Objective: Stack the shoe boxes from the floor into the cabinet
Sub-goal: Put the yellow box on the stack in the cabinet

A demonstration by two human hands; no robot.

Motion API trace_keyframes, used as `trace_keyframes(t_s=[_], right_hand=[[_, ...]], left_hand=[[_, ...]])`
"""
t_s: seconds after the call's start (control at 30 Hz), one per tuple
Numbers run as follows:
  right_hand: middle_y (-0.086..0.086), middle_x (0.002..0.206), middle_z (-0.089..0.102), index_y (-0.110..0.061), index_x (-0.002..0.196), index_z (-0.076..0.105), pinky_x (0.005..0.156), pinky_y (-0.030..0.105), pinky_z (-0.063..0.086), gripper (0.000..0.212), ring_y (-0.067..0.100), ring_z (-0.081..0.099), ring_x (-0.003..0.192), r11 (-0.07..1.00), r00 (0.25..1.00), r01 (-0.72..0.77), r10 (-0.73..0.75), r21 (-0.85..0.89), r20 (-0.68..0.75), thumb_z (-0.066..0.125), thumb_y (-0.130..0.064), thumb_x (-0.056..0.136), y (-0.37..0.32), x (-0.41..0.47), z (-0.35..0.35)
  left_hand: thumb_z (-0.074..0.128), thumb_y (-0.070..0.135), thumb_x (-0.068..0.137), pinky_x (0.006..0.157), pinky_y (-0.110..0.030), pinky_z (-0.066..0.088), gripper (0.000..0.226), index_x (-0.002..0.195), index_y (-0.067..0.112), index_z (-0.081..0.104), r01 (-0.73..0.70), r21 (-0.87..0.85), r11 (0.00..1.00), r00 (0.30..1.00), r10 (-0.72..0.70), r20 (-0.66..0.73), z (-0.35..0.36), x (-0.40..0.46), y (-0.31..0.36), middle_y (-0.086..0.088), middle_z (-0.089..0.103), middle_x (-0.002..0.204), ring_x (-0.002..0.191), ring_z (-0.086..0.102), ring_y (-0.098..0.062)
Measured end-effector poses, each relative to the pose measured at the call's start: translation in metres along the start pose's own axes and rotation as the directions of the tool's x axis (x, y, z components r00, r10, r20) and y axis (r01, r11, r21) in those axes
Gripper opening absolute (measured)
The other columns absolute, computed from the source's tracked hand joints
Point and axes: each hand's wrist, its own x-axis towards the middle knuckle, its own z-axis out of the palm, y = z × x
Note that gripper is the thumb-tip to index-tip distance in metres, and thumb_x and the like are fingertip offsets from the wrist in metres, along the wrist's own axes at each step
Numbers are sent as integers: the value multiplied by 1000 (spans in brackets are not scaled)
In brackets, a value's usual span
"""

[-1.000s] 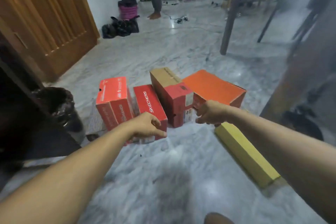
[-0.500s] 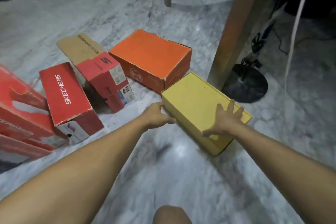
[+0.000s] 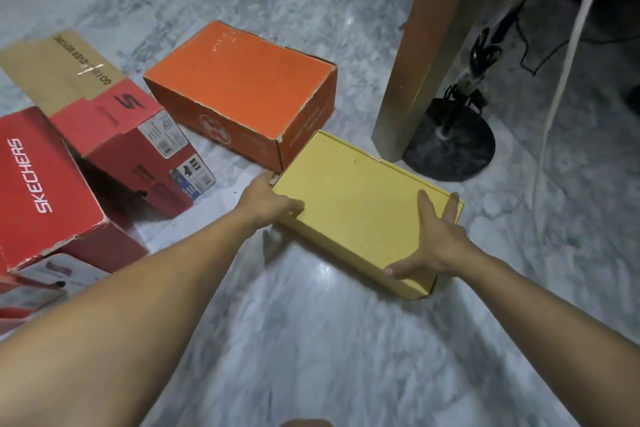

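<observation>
- Grey-white marble floor [image 3: 311, 340] is seen from the head view, with a wooden post [image 3: 426, 55] at the upper right and a black round stand base [image 3: 450, 146] just beside its foot.
- The yellow shoe box [image 3: 353, 198] is lying flat on the floor, its far corner touching the orange shoe box [image 3: 242, 87].
- The left hand [image 3: 266, 201] is curled round the yellow box's left end, thumb on the lid.
- The right hand [image 3: 433, 243] is laid on the lid at the right end, fingers spread, fingertips curled over the far edge.
- A red and tan box [image 3: 114, 121] and a red Skechers box [image 3: 41, 184] are seen tilted at the left.
</observation>
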Motion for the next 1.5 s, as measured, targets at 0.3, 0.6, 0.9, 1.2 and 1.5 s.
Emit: trace_keyframes(t_s=[0.3, 0.6, 0.9, 1.2, 1.5], right_hand=[[1, 150, 25, -43, 134, -43, 90, 48, 53, 162, 27, 42, 117, 865, 994, -114, 101, 488, 53, 95, -25, 52, 30, -4, 7], [1, 151, 31, -29, 154, -4, 63, 34, 53, 142, 28, 48, 118, 904, 994, -67, 22, 422, 111, 93, -40, 52, 30, -37, -10], [3, 152, 35, -22, 151, 29, 64, 51, 59, 120, 34, 48, 122, 896, 996, 56, -81, 440, 36, 84, -61, 52, -20, -99, -44], [6, 133, 47, -20, 144, 33, 67, 56, 58, 107, 33, 55, 108, 841, 974, 227, -207, 491, -95, 88, -50, 57, -86, -151, -51], [-4, 94, 72, -27, 95, 65, 62, 41, 60, 37, 18, 69, 83, 701, 887, 455, -413, 549, -207, 83, -45, 69, -167, -211, -62]], left_hand=[[84, 16, 71, 67, -19, 46, 63, 124, 20, 51, 20, -181, 983, 995, -2, 103, 16, -25, -29, 7, 62, 108, 94, 59, -8], [84, 19, 71, 73, -25, 50, 58, 123, 23, 57, -3, -212, 977, 995, 23, 96, 1, -76, -33, 7, 65, 111, 98, 61, -11], [83, 31, 72, 62, -22, 47, 44, 109, 24, 60, -64, -299, 952, 993, 31, -113, -49, -146, -38, 11, 65, 99, 87, 60, -4], [86, 27, 68, 65, -31, 50, 44, 105, 20, 64, -110, -414, 903, 957, -16, -290, -116, -215, -59, 0, 69, 104, 91, 65, -16], [87, 33, 52, 71, -34, 54, 61, 108, 18, 67, -246, -574, 781, 918, -3, -397, -206, -288, -63, -4, 75, 100, 88, 69, -21]])
